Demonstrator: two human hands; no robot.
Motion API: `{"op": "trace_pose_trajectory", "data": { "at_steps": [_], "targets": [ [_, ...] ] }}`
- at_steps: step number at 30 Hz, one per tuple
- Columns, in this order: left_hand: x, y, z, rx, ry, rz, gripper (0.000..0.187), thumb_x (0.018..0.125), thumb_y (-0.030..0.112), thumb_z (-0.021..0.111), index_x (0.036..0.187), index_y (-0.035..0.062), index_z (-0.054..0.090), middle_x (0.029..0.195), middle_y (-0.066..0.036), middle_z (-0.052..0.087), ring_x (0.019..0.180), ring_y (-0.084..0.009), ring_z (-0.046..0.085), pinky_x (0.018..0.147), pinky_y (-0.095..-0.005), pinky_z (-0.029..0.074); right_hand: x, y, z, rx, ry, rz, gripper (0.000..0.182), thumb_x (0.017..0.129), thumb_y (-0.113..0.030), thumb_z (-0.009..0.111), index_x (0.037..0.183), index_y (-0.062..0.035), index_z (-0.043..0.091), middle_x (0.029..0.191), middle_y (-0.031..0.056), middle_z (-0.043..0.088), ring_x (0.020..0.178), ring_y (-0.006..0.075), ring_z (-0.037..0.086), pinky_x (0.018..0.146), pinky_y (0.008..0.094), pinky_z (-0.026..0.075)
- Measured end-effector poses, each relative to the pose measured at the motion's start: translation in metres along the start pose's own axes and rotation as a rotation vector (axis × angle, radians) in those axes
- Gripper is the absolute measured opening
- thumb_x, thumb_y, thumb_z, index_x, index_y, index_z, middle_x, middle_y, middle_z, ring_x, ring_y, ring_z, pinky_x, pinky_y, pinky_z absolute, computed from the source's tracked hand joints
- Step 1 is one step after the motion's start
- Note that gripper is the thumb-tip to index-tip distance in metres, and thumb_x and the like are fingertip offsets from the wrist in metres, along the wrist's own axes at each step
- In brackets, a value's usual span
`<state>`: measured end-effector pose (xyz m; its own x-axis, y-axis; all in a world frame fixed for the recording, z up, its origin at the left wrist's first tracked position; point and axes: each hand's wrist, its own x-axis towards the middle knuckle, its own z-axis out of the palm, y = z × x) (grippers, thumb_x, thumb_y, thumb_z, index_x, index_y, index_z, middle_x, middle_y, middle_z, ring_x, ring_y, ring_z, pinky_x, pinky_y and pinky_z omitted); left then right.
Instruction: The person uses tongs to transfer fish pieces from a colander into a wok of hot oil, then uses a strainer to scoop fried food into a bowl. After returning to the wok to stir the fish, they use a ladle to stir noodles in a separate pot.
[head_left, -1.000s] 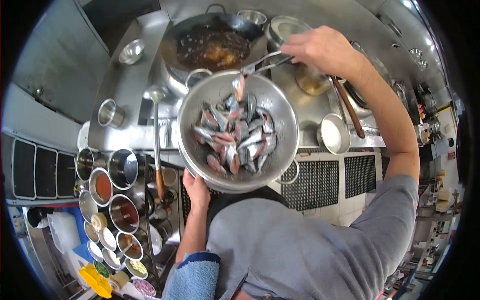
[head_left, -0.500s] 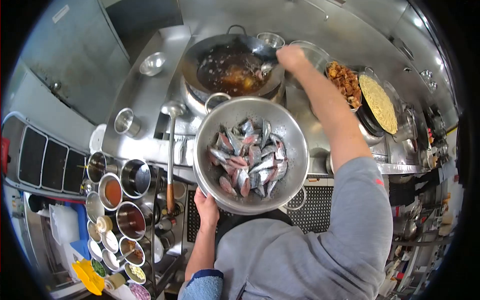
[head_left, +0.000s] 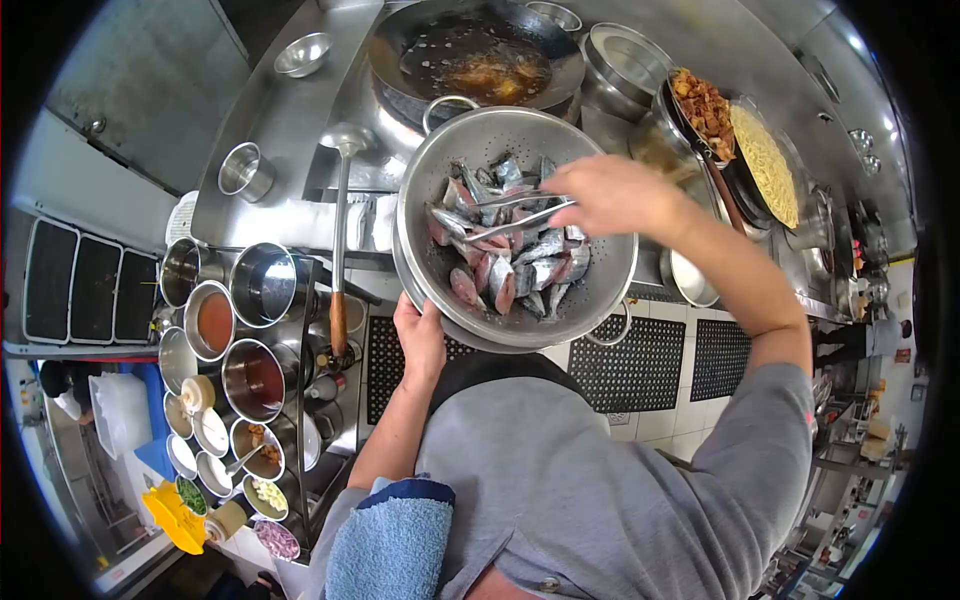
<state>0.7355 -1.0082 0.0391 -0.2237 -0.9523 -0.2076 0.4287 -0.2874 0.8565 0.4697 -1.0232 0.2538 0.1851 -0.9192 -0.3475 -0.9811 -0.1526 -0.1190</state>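
Observation:
My left hand [head_left: 421, 340] grips the near left rim of a large steel colander [head_left: 420, 190], which seems to sit in a second bowl. Inside lie several pieces of raw, silver-skinned fish [head_left: 545, 272] with pink cut faces. In my right hand [head_left: 615, 195] is a pair of metal tongs [head_left: 515, 212], reaching over the colander with its tips among the fish on the left. Whether the tips hold a piece cannot be made out. Beyond the colander is a wok [head_left: 400, 85] of dark, bubbling oil with browned bits in it.
A ladle [head_left: 341, 220] with a wooden handle lies left of the colander. Pots of sauce [head_left: 215, 322] and small bowls crowd the left shelf. Fried pieces [head_left: 703, 112] and noodles [head_left: 765, 165] stand at the right. A blue towel [head_left: 392, 540] lies over my left arm.
My right hand has come back from above the wok to the colander with the tongs. The fish piece seen at the wok's right side is gone from there. The view has tilted downward.

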Motion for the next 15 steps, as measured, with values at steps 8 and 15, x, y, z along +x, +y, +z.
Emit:
{"op": "trace_pose_trajectory", "data": {
  "at_steps": [8,15],
  "targets": [
    [0.001,-0.002,-0.002,-0.023,-0.008,-0.004,0.010,0.091,0.004,0.057,0.100,0.0016,0.061,0.091,0.000,0.064,0.078,-0.0063,0.057,0.071,-0.0225,0.047,0.002,0.017,0.002,0.027,0.182,0.030,0.036,0.082,-0.029,0.070,0.114,-0.0120,0.068,0.112,0.0100,0.067,0.104,0.0280,0.063,0.090,0.0364,0.049],
    [0.000,0.000,-0.001,-0.001,0.007,0.003,0.012,0.091,0.004,0.057,0.102,-0.0001,0.061,0.093,-0.001,0.064,0.081,-0.0075,0.058,0.075,-0.0238,0.048,-0.014,0.090,-0.082,0.668,0.309,0.140,0.042,0.086,-0.021,0.071,0.121,0.0010,0.062,0.107,0.0070,0.069,0.096,0.0112,0.060,0.085,0.0269,0.047]
  ]
}}
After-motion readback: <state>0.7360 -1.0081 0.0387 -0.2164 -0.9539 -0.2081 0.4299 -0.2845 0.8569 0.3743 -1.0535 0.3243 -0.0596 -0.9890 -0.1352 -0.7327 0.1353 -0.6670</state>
